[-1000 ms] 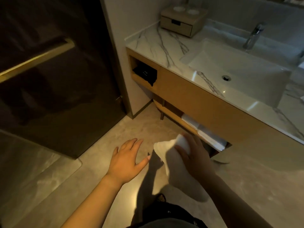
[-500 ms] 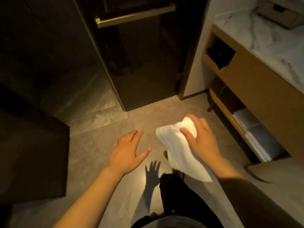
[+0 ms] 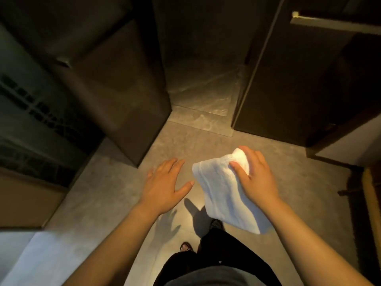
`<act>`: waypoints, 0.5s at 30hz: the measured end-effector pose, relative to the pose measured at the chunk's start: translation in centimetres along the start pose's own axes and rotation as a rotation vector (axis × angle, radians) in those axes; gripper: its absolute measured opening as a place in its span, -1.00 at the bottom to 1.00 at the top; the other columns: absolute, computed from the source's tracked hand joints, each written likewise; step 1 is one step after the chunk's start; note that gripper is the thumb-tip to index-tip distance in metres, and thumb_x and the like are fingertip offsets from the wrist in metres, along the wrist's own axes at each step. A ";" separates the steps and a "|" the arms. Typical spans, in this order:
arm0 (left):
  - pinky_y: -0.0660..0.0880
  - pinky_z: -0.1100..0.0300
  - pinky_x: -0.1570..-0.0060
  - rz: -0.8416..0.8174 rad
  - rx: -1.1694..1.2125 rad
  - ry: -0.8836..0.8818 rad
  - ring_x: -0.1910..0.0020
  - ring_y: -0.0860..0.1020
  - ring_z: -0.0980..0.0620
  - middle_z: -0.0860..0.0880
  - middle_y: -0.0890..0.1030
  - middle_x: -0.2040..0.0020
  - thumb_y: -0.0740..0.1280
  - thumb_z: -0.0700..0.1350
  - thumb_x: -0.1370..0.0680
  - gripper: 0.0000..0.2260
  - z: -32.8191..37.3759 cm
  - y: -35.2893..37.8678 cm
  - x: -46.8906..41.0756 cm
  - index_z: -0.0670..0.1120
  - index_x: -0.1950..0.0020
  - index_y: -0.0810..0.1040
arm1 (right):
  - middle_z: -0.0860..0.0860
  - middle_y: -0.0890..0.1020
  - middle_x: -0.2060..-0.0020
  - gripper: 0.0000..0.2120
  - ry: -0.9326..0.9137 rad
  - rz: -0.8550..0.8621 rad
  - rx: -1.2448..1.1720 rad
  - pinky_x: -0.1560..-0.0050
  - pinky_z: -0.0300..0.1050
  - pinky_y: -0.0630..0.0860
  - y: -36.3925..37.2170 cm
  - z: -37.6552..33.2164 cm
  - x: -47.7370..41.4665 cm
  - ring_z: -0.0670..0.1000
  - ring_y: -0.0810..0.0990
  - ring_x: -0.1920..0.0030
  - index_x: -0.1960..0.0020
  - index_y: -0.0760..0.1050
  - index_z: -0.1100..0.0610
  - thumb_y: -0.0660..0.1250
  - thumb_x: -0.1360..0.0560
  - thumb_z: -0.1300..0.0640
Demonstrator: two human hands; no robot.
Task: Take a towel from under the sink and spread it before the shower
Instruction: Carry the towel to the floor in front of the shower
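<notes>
A folded white towel (image 3: 224, 195) hangs in the air above the grey floor, gripped at its upper corner by my right hand (image 3: 255, 178). My left hand (image 3: 165, 182) hovers just left of the towel, flat, fingers apart, holding nothing. Straight ahead is the shower opening, with its lighter floor slab (image 3: 202, 104) between dark glass panels. The sink is out of view.
A dark glass door (image 3: 299, 79) with a brass handle (image 3: 329, 22) stands at the right of the opening, a dark panel (image 3: 115, 83) at the left. The wooden vanity's edge (image 3: 371, 203) shows at far right. My legs and shoes are below the hands.
The view has swung left from the sink and vanity to face the shower opening. My right hand still carries the towel; my left hand stays spread beside it.
</notes>
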State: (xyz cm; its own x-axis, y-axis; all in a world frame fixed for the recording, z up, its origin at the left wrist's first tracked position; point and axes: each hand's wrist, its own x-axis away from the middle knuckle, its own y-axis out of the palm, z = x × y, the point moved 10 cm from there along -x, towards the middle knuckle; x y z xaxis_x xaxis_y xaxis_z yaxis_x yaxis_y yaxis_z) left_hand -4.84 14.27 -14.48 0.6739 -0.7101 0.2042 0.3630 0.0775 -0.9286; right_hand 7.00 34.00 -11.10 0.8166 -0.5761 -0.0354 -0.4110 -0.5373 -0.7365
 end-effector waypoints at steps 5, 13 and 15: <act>0.19 -0.12 -0.40 0.040 0.041 -0.156 -0.47 0.18 0.01 0.03 0.21 -0.51 -0.12 0.41 -0.39 -0.27 -5.1 -1.5 1.3 0.11 -0.50 0.10 | 0.04 0.44 -0.22 -0.57 -0.123 -0.137 0.000 -0.04 -0.19 0.30 4.6 -4.3 -3.1 0.03 0.44 -0.17 -0.37 0.30 -0.03 0.23 -0.54 -0.08; 0.26 -0.12 -0.36 0.094 0.084 -0.278 -0.45 0.24 -0.02 -0.01 0.26 -0.49 -0.07 0.39 -0.44 -0.31 -9.7 -3.3 0.4 0.09 -0.49 0.12 | 0.01 0.42 -0.23 -0.57 -0.202 -0.261 -0.019 -0.04 -0.19 0.29 8.8 -7.1 -7.5 0.03 0.43 -0.17 -0.38 0.27 -0.07 0.22 -0.54 -0.10; 0.23 -0.14 -0.38 0.084 0.087 -0.296 -0.46 0.22 -0.03 -0.01 0.24 -0.50 -0.08 0.39 -0.43 -0.30 -10.7 -3.6 -0.3 0.08 -0.49 0.11 | 0.02 0.42 -0.22 -0.56 -0.217 -0.285 -0.022 -0.02 -0.19 0.29 9.8 -7.6 -8.7 0.04 0.43 -0.16 -0.38 0.27 -0.06 0.22 -0.54 -0.10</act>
State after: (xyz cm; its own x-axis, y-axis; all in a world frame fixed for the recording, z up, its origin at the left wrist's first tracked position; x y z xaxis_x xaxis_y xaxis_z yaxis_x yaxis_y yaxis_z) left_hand -13.20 6.69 -14.50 0.8572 -0.4650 0.2215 0.3435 0.1957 -0.9185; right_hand -7.22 29.05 -12.86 0.9657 -0.2586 0.0247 -0.1615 -0.6722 -0.7225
